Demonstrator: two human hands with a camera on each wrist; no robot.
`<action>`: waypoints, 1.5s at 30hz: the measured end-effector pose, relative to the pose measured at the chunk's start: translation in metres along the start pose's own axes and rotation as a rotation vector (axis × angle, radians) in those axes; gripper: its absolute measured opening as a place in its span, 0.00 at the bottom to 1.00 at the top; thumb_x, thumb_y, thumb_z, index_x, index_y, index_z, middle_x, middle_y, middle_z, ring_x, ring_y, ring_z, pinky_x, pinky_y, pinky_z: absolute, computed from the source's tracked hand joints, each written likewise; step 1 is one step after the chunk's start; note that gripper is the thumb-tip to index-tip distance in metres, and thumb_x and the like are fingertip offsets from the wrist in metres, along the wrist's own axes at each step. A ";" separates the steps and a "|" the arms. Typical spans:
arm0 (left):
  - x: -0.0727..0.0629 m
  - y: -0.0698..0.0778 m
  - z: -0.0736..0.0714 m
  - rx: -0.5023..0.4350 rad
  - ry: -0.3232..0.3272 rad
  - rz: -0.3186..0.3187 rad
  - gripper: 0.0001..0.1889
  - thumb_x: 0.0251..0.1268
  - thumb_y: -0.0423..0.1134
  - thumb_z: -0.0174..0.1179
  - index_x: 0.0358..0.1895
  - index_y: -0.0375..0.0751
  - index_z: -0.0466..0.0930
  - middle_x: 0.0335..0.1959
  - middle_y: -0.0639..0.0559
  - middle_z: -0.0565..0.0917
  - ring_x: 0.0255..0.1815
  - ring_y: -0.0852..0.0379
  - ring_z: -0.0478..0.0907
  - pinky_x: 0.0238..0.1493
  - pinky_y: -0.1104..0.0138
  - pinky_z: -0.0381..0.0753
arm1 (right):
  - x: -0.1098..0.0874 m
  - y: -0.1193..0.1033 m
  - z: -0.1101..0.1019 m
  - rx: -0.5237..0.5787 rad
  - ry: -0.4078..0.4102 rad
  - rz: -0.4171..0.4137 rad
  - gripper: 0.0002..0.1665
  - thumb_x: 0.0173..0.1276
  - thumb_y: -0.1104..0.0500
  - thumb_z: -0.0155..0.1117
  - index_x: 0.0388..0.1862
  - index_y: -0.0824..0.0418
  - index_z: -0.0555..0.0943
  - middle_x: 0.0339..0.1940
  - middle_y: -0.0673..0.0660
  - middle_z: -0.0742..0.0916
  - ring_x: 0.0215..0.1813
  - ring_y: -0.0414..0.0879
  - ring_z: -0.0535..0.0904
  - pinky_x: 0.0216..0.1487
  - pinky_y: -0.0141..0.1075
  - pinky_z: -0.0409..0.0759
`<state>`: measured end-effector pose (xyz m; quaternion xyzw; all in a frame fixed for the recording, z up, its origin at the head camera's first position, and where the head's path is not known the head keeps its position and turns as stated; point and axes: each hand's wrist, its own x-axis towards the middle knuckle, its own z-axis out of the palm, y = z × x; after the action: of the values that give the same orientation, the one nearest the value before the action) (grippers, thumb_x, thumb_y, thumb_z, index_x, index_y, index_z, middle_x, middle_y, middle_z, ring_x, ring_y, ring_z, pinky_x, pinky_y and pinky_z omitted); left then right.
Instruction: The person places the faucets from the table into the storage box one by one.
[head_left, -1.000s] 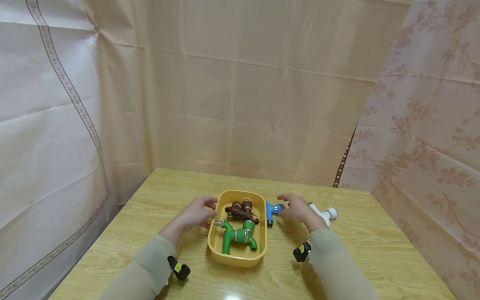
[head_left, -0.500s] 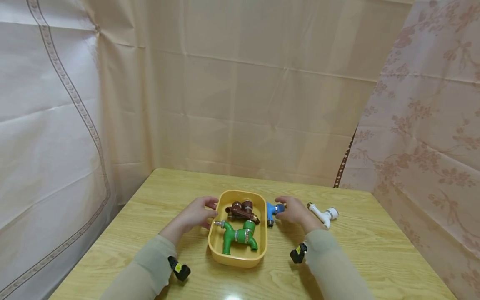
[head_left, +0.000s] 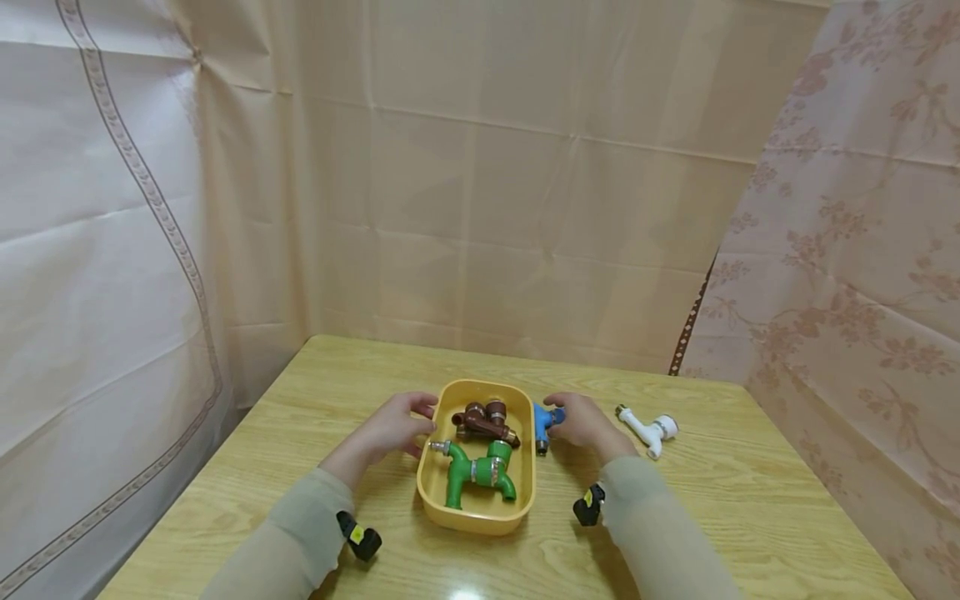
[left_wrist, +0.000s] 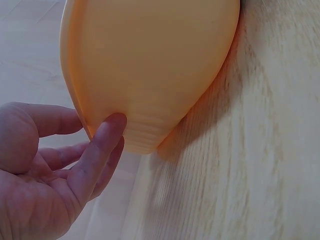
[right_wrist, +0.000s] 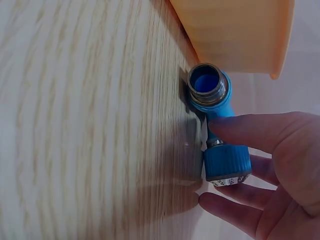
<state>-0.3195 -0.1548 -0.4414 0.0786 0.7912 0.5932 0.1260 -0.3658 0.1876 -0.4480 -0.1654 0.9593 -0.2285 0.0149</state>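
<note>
In the head view a yellow plastic tub (head_left: pixel 476 523) holds a green tap (head_left: pixel 480 472) in its near half and brown taps (head_left: pixel 486 423) in its far half. My left hand (head_left: pixel 393 425) is at the tub's left side; the left wrist view shows its fingers, slightly bent, touching the outer wall. On the table just right of the tub lies a blue tap (head_left: pixel 543 427). My right hand (head_left: pixel 581 421) holds it round the ribbed blue knob (right_wrist: pixel 226 161), thumb on the body, other fingers behind and below. The right palm hides part of it in the head view.
A white tap (head_left: pixel 651 430) lies on the wooden table (head_left: pixel 720 500), to the right of my right hand. Beige curtains (head_left: pixel 510 208) hang behind the table and on both sides. Black wrist cameras (head_left: pixel 588 505) are strapped over both sleeves.
My right hand has moved left, away from the white tap and onto the blue tap's knob. The left hand, the tub and the taps have stayed where they were.
</note>
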 end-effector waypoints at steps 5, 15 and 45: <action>-0.001 0.002 0.000 0.001 -0.001 0.004 0.28 0.67 0.27 0.60 0.71 0.30 0.69 0.56 0.37 0.76 0.43 0.46 0.83 0.32 0.56 0.89 | 0.000 -0.003 0.001 -0.008 0.005 0.009 0.33 0.58 0.71 0.72 0.66 0.66 0.79 0.63 0.64 0.82 0.66 0.62 0.75 0.67 0.56 0.74; -0.002 0.003 0.001 -0.001 0.003 0.005 0.28 0.68 0.26 0.59 0.71 0.30 0.68 0.56 0.36 0.76 0.43 0.47 0.83 0.33 0.56 0.89 | 0.001 -0.008 0.003 -0.058 0.015 0.018 0.30 0.60 0.73 0.67 0.63 0.61 0.82 0.61 0.61 0.84 0.59 0.56 0.79 0.61 0.54 0.78; -0.004 0.005 0.000 0.021 0.005 -0.002 0.28 0.68 0.27 0.59 0.70 0.30 0.69 0.57 0.36 0.76 0.43 0.47 0.83 0.32 0.56 0.89 | 0.001 -0.007 0.008 -0.019 0.029 -0.009 0.26 0.62 0.75 0.63 0.59 0.60 0.85 0.56 0.59 0.86 0.61 0.58 0.80 0.60 0.54 0.80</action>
<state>-0.3157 -0.1542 -0.4367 0.0776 0.7977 0.5852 0.1236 -0.3643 0.1780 -0.4516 -0.1665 0.9608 -0.2219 -0.0013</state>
